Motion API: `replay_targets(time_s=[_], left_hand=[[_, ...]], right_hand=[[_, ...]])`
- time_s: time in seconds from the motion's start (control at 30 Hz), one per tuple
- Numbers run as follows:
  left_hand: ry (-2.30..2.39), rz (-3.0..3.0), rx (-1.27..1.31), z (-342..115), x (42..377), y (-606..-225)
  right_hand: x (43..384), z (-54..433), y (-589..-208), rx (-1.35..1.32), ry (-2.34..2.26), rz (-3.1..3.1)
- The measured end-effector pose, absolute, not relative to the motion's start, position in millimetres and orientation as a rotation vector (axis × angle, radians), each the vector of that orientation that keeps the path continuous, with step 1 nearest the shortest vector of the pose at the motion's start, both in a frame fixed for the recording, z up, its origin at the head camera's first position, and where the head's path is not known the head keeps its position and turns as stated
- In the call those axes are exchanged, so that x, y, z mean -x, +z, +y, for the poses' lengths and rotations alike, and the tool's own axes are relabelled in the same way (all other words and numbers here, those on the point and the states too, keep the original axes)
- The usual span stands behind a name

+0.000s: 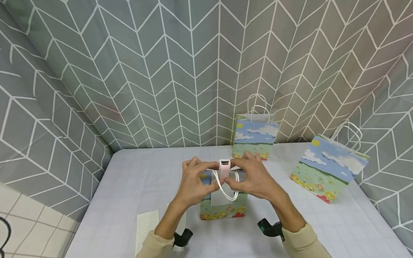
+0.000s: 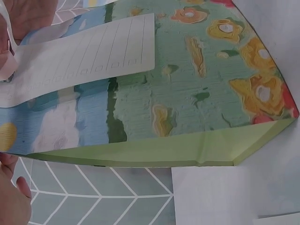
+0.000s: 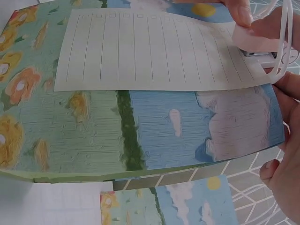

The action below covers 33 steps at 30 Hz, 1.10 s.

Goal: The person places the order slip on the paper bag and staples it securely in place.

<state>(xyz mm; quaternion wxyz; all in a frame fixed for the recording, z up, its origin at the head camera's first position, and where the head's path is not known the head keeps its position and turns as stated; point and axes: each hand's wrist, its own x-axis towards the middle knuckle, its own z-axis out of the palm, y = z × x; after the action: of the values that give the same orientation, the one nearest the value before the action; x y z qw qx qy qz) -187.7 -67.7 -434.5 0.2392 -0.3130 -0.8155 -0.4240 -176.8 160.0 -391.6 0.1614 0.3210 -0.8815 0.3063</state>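
Note:
A small pink stapler (image 1: 225,169) sits at the top edge of a paper gift bag (image 1: 222,213) painted with sky and flowers. Both hands pinch it, thumbs on the near side. My left hand (image 1: 195,181) comes in from the left, its fingers partly behind the bag in the left wrist view. From the right, my right hand (image 1: 255,178) meets it, fingertips close to the left's. A lined white checklist sheet (image 3: 140,51) lies against the bag's front, its top end under the stapler (image 3: 255,41). White cord handles (image 1: 230,196) loop down over the sheet.
Two matching gift bags stand farther off, one at the back (image 1: 256,135) and another at the right (image 1: 327,168), handles up. Paper sheets (image 1: 146,227) lie on the white tablecloth (image 1: 102,234) by the left forearm. A patterned curtain (image 1: 172,67) hangs behind the table.

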Motion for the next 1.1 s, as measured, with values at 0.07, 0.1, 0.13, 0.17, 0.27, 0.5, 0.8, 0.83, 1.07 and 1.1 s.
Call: replay_targets(time_s=[0.07, 0.1, 0.13, 0.17, 0.27, 0.5, 0.8, 0.83, 1.07, 1.1], left_hand=[[-1.163, -2.227, 0.865, -67.5, 188.4, -434.7], [-1.160, -2.224, 0.866, -67.3, 188.5, -434.6], [-1.159, -2.218, 0.867, -67.0, 189.2, -434.6], [-1.157, -2.214, 0.867, -66.8, 189.7, -434.8], [-1.148, -2.208, 0.861, -66.4, 190.3, -435.1], [-1.137, -2.190, 0.864, -66.4, 190.8, -435.7], [-1.116, -2.115, 0.915, -66.8, 193.6, -437.0], [-1.116, -2.110, 0.922, -66.9, 193.6, -436.7], [-1.114, -2.109, 0.951, -68.1, 193.9, -434.7], [-1.119, -2.112, 0.953, -68.4, 194.0, -434.7]], right_hand=[[177.1, 159.6, -391.7, -0.914, 0.877, -2.515], [177.1, 159.3, -392.0, -0.917, 0.886, -2.514], [177.4, 159.2, -392.4, -0.917, 0.899, -2.513], [177.5, 159.1, -392.8, -0.920, 0.915, -2.511], [177.7, 159.4, -395.3, -0.926, 0.962, -2.506], [178.7, 159.9, -396.6, -0.945, 0.974, -2.490], [180.1, 160.7, -397.9, -1.016, 0.975, -2.431], [180.3, 160.7, -398.7, -1.020, 0.974, -2.424], [181.6, 159.2, -403.0, -1.064, 0.983, -2.370], [181.6, 159.0, -403.2, -1.070, 0.980, -2.367]])
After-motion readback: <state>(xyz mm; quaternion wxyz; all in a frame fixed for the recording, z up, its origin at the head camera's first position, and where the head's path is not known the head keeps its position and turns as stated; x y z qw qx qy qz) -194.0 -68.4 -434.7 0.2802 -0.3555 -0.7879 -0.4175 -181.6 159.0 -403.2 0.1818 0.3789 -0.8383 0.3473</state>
